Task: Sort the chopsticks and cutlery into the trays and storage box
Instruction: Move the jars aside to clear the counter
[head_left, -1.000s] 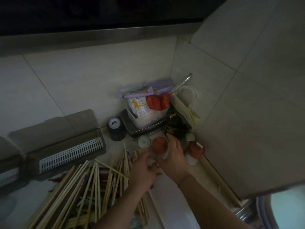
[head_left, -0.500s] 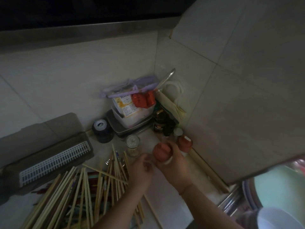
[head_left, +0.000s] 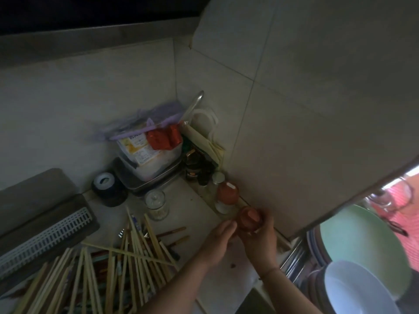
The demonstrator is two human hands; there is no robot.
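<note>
Right hand [head_left: 260,241] curled round a small red-capped jar [head_left: 249,218], grip pinching it by the sides, close against the tiled wall. Left hand [head_left: 218,239] just left of that grip, fingers loosely bent, fingertips touching the jar; cannot tell whether actually gripping. Chopsticks [head_left: 127,264] heaped loose on the worktop [head_left: 186,214], well to the left of the grip. Slotted tray [head_left: 45,236] farther left. Second red-capped jar [head_left: 227,193] just beyond the grip.

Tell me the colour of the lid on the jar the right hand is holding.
Red, seen in the head view: the jar in the right hand.
</note>
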